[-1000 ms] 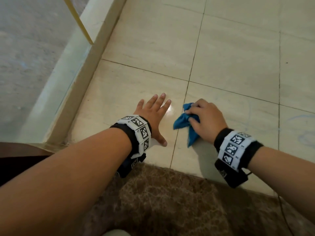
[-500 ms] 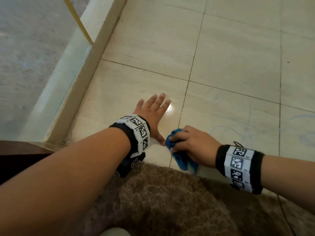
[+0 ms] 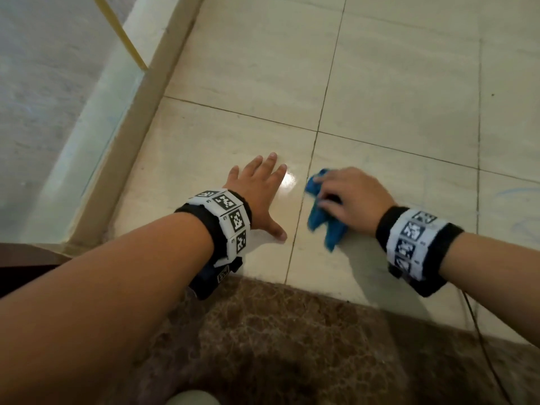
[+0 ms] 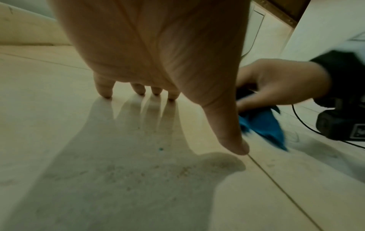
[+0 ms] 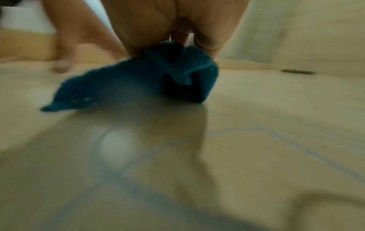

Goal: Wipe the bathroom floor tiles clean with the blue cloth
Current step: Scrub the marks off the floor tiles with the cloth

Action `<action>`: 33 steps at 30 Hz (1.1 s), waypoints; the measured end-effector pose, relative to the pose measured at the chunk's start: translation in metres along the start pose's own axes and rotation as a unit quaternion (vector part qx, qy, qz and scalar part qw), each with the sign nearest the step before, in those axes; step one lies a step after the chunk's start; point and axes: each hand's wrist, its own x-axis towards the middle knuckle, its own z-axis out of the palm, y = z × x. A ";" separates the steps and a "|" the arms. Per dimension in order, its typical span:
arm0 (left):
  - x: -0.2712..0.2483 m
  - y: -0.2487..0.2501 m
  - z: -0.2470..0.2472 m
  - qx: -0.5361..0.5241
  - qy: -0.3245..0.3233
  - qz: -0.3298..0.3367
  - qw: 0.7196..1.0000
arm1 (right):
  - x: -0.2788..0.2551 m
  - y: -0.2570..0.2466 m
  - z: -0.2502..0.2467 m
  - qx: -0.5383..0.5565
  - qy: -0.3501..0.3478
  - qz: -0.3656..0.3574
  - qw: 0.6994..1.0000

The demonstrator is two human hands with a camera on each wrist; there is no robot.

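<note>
A crumpled blue cloth [image 3: 324, 217] lies bunched on the cream floor tiles [image 3: 394, 92], just right of a grout line. My right hand [image 3: 344, 194] grips the cloth with curled fingers and presses it to the tile; in the right wrist view the blue cloth [image 5: 150, 78] trails out from under the fingers. My left hand [image 3: 260, 188] rests flat on the neighbouring tile with fingers spread, a hand's width left of the cloth. In the left wrist view the left hand's fingertips [image 4: 104, 92] touch the floor, with the cloth [image 4: 262, 125] at the right.
A raised cream threshold [image 3: 140, 118] with a glass panel runs along the left. A dark brown marble strip [image 3: 277, 340] borders the tiles nearest me. Faint blue scribble marks [image 3: 514, 194] show on the tiles at the right. A thin black cable [image 3: 479, 325] trails from my right wrist.
My right hand has carried the cloth away from me again, from near the brown strip back up the tile. My left hand has stayed planted on the floor.
</note>
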 end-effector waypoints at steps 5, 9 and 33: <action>0.007 0.010 -0.003 0.013 0.010 -0.015 1.000 | 0.000 -0.014 -0.002 0.062 0.012 0.107 0.992; 0.018 0.016 -0.011 0.040 0.012 0.016 0.999 | 0.011 0.019 -0.007 0.030 -0.052 0.012 0.998; 0.046 0.029 -0.019 0.030 -0.006 0.015 0.999 | 0.030 0.033 -0.017 -0.058 0.044 0.171 0.983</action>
